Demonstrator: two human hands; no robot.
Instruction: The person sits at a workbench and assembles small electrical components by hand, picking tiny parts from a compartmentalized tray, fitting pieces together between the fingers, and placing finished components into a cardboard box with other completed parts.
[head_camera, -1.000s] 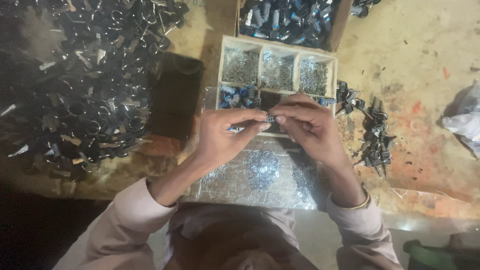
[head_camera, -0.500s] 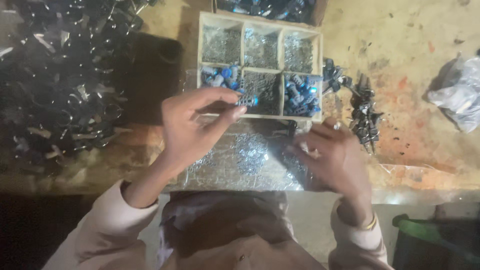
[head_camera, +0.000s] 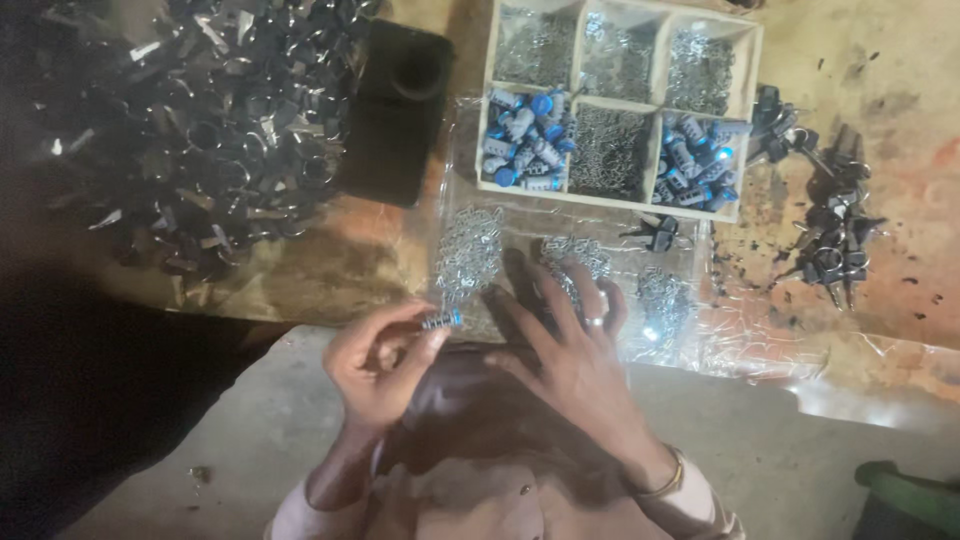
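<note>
Head view, looking straight down at a worn work surface. Left hand (head_camera: 378, 362) raised above the near table edge, thumb and fingertips pinched on a small cylinder with a blue end (head_camera: 440, 320); the grip is closed tight round it, the piece lying roughly level. Right hand (head_camera: 570, 350) spread flat, fingers apart and holding nothing, fingertips resting among loose small metal rings (head_camera: 470, 250) scattered on a clear plastic sheet (head_camera: 740, 330). A ring shows on one finger and a bangle at that wrist.

Beyond the sheet sits a wooden tray (head_camera: 752, 60) divided into six compartments: the far row of three holds small silvery parts, the near left and near right ones hold blue-capped cylinders (head_camera: 525, 140) like the one held, and the near middle one holds more silvery parts. A black box (head_camera: 395, 115) stands just left of the tray. Further left, a large heap of dark metal pieces (head_camera: 190, 130). To the right of the tray, a smaller cluster of dark keys (head_camera: 825, 245) on bare table
</note>
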